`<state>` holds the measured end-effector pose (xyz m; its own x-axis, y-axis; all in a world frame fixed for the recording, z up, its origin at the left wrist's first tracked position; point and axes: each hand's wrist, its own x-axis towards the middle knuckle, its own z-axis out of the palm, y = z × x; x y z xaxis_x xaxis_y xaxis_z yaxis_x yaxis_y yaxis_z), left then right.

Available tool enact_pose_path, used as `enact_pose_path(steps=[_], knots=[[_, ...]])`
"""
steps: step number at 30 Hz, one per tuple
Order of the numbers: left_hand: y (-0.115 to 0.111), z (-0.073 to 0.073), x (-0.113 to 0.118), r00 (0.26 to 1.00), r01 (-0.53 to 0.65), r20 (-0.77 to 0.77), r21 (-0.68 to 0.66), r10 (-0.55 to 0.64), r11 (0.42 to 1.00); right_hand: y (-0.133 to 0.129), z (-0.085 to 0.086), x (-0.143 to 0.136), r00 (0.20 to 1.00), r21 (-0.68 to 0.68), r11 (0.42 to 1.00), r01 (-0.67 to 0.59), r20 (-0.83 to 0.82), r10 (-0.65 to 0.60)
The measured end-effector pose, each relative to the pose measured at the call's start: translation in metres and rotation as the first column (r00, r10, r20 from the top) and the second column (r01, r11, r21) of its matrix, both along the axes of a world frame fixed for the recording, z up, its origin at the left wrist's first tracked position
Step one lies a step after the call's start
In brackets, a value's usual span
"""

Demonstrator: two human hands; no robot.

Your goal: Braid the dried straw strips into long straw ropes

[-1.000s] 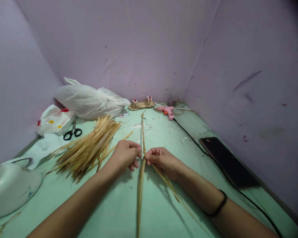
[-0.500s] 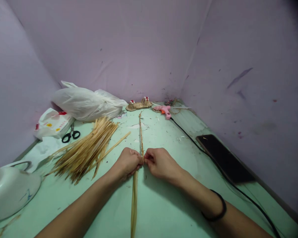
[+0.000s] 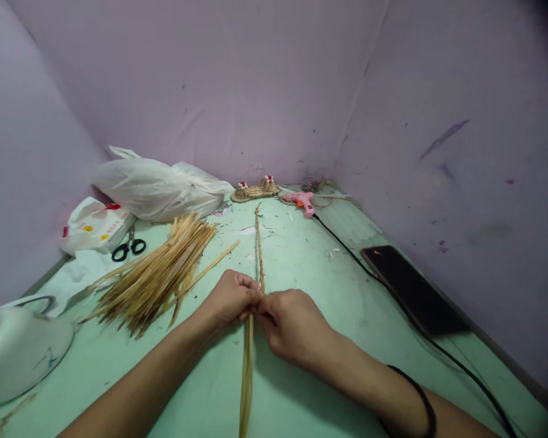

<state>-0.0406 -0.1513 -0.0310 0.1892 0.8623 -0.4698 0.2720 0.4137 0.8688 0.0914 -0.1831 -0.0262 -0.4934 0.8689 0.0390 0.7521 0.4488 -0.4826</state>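
A thin braided cord (image 3: 259, 249) of straw lies lengthwise on the green table, its knotted tip pointing away from me. My left hand (image 3: 235, 297) pinches the near end of the braid. Close against it, my right hand (image 3: 290, 322) is closed with fingertips at the same spot; the strand between them is mostly hidden. From beneath the hands a flat, unbraided straw strip (image 3: 246, 377) runs toward me. Left of my left hand lies a loose bundle of dry straw strips (image 3: 159, 274), with one strip sticking out toward the braid.
Black-handled scissors (image 3: 128, 248), a white box (image 3: 98, 226), a white plastic bag (image 3: 159, 188) and a white bowl (image 3: 22, 356) are at the left. Woven straw slippers (image 3: 254, 192) and a pink glue gun (image 3: 304, 202) lie at the back. A black phone (image 3: 413, 289) and cable (image 3: 351, 257) are right.
My right hand has moved down and slightly left, its fingers now folded over near the left fingertips. My left hand has barely moved.
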Motion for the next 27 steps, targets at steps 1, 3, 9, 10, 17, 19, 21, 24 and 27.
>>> enact_pose_path(steps=[1, 3, 9, 10, 17, 19, 21, 24, 27], knots=[[0.001, 0.001, -0.001, 1.000, 0.018, -0.009, 0.001, -0.018, 1.000, 0.002, 0.001, 0.002, 1.000, -0.029, 1.000, -0.004, -0.028, 0.004], [0.002, 0.002, -0.003, 0.999, 0.050, -0.003, 0.013, -0.050, 0.999, 0.009, 0.002, 0.006, 0.989, -0.088, 0.995, 0.053, -0.131, -0.064], [0.004, -0.003, -0.007, 0.995, 0.088, 0.034, 0.021, -0.089, 0.996, 0.032, -0.016, 0.008, 0.765, -0.448, 0.869, 0.208, -0.479, -0.430], [0.004, -0.004, -0.007, 0.995, 0.095, 0.036, 0.023, -0.096, 0.995, 0.034, -0.021, 0.007, 0.746, -0.545, 0.826, 0.144, -0.489, -0.453], [0.004, 0.002, -0.008, 0.988, 0.151, -0.045, -0.006, -0.151, 0.989, 0.036, -0.032, 0.003, 0.763, -0.617, 0.778, 0.116, -0.446, -0.467], [0.004, 0.007, -0.012, 0.968, 0.203, -0.147, -0.013, -0.203, 0.979, 0.037, -0.030, 0.004, 0.771, -0.647, 0.750, 0.134, -0.407, -0.489], [0.002, 0.014, -0.014, 0.934, 0.234, -0.277, -0.002, -0.226, 0.972, 0.038, -0.027, 0.005, 0.764, -0.673, 0.727, 0.134, -0.397, -0.508], [-0.008, 0.021, -0.010, 0.839, 0.306, -0.494, 0.079, -0.230, 0.949, 0.037, -0.023, 0.004, 0.727, -0.704, 0.704, 0.090, -0.437, -0.529], [-0.029, 0.021, 0.006, 0.685, 0.421, -0.711, 0.206, -0.161, 0.883, 0.033, -0.019, 0.002, 0.664, -0.755, 0.655, 0.038, -0.470, -0.581]])
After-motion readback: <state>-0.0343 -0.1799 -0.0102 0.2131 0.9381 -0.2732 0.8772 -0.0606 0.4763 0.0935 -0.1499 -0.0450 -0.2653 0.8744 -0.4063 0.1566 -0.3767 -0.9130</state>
